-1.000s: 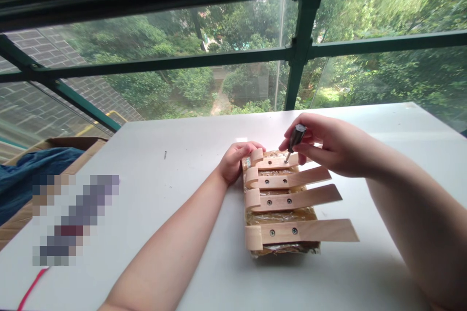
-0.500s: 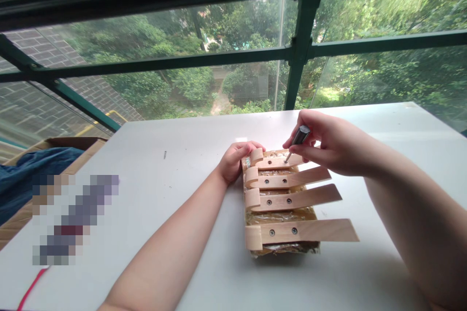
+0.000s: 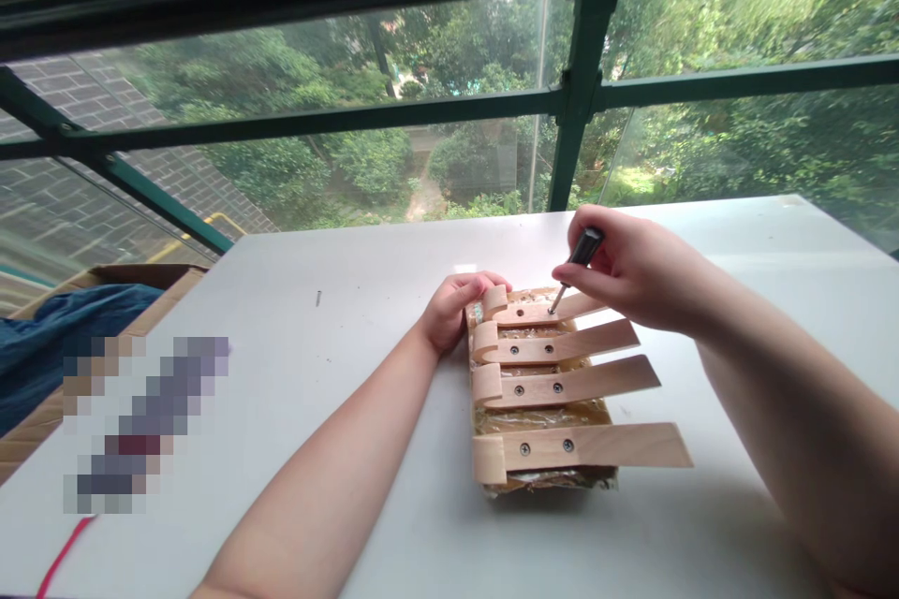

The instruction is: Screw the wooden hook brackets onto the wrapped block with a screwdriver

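Note:
My right hand [image 3: 614, 257] grips a screwdriver [image 3: 584, 248] by its dark handle. The tip meets a screw on the farthest wooden strip [image 3: 534, 312], whose other hole near the curl looks dark. Several pale wooden strips with curled left ends lie across a tape-wrapped block [image 3: 562, 416]; the nearer ones, such as the closest strip [image 3: 611, 445], each show two screw heads. My left hand [image 3: 456, 304] is closed round the block's far left corner, thumb on top and some fingers hidden behind it.
The block rests on a white table [image 3: 337, 449]. A small dark screw-like piece [image 3: 318, 298] lies left of the hands. Blue cloth [image 3: 84, 309] sits in a cardboard box [image 3: 172, 285] at the left edge, near a blurred-out item and a red cord [image 3: 63, 552]. Green-framed windows stand behind.
The screwdriver handle has tilted slightly to the right and up, and my right fingers have shifted round it. The tip stays on the same screw. My left hand holds its place.

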Demonstrator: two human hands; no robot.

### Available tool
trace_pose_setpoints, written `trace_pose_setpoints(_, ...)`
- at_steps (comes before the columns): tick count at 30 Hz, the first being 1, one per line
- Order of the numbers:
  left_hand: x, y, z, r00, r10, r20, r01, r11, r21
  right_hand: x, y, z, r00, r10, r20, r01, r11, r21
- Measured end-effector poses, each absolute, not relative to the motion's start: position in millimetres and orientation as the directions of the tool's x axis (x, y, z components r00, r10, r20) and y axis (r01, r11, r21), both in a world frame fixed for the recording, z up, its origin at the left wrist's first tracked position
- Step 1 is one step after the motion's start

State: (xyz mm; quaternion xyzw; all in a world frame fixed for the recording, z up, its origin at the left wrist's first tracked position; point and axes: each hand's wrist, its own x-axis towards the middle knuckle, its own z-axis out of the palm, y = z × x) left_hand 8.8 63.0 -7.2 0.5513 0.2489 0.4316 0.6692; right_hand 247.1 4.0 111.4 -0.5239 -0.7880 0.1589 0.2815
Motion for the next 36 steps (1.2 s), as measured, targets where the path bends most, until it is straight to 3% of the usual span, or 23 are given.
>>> trace_pose_setpoints(4,8.3,63.0,-7.4,0.492,0.863,0.119,-0.288,0.033,0.957,250.0,8.3,109.4,-0.227,0.928,0.294,0.772,0.356,-0.527)
trace_pose_setpoints(11,7.7,63.8,-6.9,0.497,0.857,0.134,-0.271,0.007,0.963,250.9,0.6,113.2,-0.316,0.9,0.299,0.751,0.43,-0.501)
trace_pose_setpoints(21,8.7,62.2,-5.4,0.487,0.865,0.12,-0.269,0.018,0.963,247.8,-7.9,117.3,-0.45,0.86,0.242,0.591,0.49,-0.641)
trace_pose_setpoints(36,8.6,62.4,-6.3,0.497,0.859,0.123,-0.277,0.023,0.961,254.3,-3.2,121.6,-0.435,0.869,0.237,0.705,0.492,-0.51)
